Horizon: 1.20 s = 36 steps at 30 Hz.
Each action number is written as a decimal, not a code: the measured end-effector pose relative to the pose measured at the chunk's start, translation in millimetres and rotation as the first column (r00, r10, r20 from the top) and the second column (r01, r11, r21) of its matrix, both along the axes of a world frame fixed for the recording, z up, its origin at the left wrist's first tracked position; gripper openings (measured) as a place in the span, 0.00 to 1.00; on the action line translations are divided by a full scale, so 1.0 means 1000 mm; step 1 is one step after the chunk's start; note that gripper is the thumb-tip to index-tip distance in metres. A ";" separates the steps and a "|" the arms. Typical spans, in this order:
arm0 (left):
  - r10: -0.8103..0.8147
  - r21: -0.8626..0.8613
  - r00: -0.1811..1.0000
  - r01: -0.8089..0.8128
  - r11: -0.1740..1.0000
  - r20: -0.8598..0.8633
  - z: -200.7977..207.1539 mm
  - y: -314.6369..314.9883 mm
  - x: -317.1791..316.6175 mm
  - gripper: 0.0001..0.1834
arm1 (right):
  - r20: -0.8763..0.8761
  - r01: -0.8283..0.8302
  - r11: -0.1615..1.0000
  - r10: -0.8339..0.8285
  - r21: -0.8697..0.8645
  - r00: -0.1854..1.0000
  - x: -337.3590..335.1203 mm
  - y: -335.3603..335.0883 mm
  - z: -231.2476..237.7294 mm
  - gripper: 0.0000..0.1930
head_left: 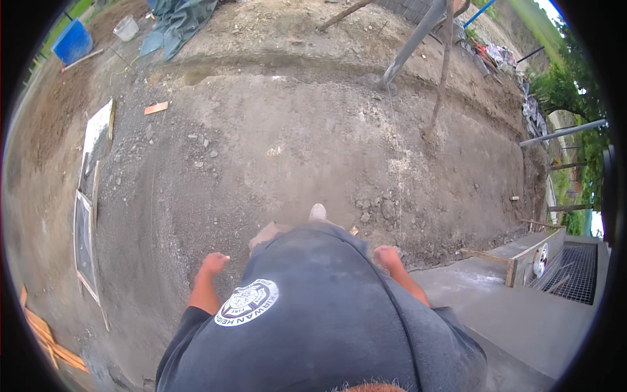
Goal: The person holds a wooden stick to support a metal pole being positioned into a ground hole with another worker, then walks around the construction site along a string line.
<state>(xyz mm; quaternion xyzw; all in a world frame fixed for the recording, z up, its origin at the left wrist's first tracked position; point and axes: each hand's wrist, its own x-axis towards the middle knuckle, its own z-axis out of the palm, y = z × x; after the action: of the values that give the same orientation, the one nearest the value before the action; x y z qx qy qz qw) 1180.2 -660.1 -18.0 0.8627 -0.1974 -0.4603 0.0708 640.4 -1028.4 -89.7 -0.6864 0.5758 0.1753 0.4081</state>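
Note:
My left hand (215, 262) hangs beside my body, with its fingers curled in and the thumb pointing forward. Nothing shows in it. On the other side, my right hand (386, 255) is also down at my side, fingers folded and no object visible. Neither hand touches anything; the bare dirt ground (281, 163) lies below both. One light shoe (318, 212) sticks out ahead of my dark shirt (313, 287), which hides most of my legs.
Wood-edged frames (83, 242) lie at left, near loose boards (55, 340). A blue tub (72, 43) and tarp (179, 23) are far left. Leaning poles (413, 44) stand far right. Concrete slab (490, 307) and black grating (573, 273) are at right; a brick (156, 108) lies ahead.

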 end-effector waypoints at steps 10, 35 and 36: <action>0.226 0.110 0.969 -0.215 0.971 -0.100 -0.052 -0.072 0.091 0.21 | 0.399 0.084 0.930 0.071 -0.358 0.914 0.349 -0.354 0.139 0.10; 0.196 0.079 0.980 -0.199 0.977 0.041 0.031 -0.375 0.587 0.20 | 0.055 0.202 0.945 -0.223 0.256 0.973 0.681 -0.399 0.063 0.08; 0.217 0.069 0.976 -0.219 0.973 0.035 0.032 -0.371 0.586 0.19 | 0.021 0.323 0.907 -0.341 0.272 0.940 0.706 -0.423 0.055 0.08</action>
<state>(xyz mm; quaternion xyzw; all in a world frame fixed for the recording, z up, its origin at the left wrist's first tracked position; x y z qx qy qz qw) 1766.4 -1030.9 13.8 0.8872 -0.0858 -0.4449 0.0871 1346.0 -1451.6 -34.7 -0.5234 0.6415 0.1552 0.5390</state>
